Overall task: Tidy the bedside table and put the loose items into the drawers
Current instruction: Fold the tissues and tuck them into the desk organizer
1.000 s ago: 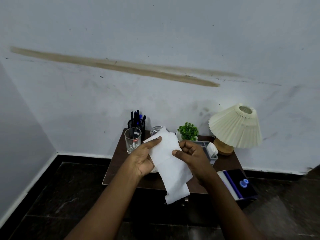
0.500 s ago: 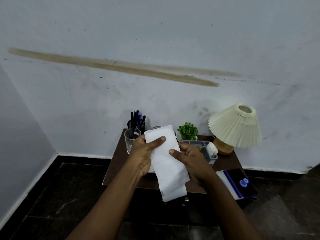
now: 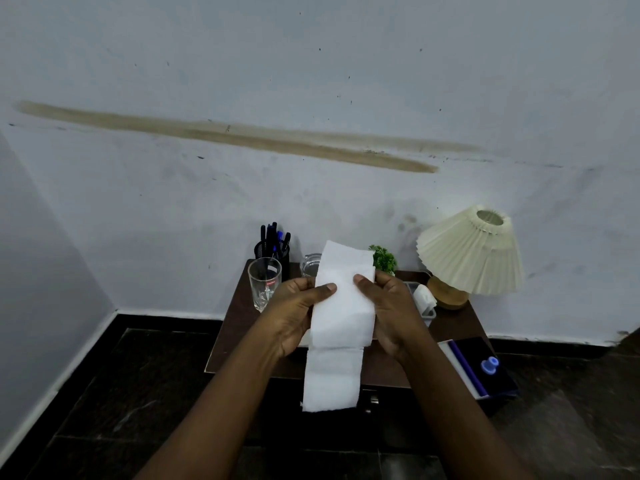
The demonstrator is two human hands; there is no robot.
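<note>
Above a small dark brown wooden bedside table (image 3: 235, 334), holds up a long white strip of folded tissue paper (image 3: 343, 317) in both hands. Pinches its left edge with the left hand (image 3: 294, 313), thumb across the front, fingers behind; grips its right edge with the right hand (image 3: 394, 313) the same way. Lets the lower end hang past the table's front edge. Behind the hands, on the table: a clear drinking glass (image 3: 265, 282), a black mesh pen holder (image 3: 273, 251), a small green potted plant (image 3: 384, 259), a cream pleated lamp (image 3: 471, 251)
</note>
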